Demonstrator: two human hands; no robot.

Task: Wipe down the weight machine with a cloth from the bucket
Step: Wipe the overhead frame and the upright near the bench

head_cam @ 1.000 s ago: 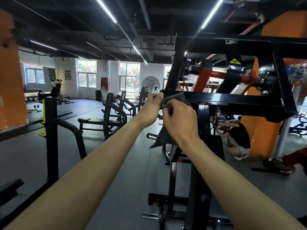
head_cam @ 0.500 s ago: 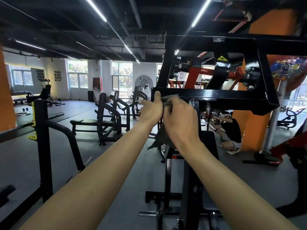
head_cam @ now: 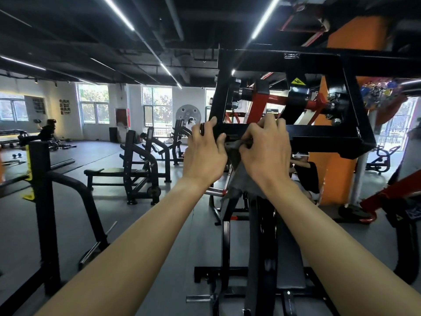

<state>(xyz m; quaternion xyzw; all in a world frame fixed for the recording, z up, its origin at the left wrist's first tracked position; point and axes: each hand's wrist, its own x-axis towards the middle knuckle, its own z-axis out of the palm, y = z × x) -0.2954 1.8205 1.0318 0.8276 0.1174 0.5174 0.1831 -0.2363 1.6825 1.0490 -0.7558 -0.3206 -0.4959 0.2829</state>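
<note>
Right hand point(head_cam: 266, 151) clamped on grey cloth point(head_cam: 238, 179); cloth bunched against lower edge of black crossbar point(head_cam: 319, 136) of weight machine, rest hung below between wrists. Left hand point(head_cam: 205, 153) curled round crossbar's left end, thumb beside cloth. Crossbar's long axis laid left-right; unwiped length judged rightward, nearer right hand.

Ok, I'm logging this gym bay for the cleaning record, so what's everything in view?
frame: one, black, ahead at hand height
arm: one, red, inside the frame
sticker: one, yellow, upper frame
pad: one, black, below the hands
bench: one, black, left
pillar: one, orange, behind the frame
seated person: one, dark clothes, far left
crouched person: one, black top, behind the frame
cloth: one, grey, at the frame's lower bar, hanging down
left hand: on the frame's left corner
right hand: gripping the cloth
</note>
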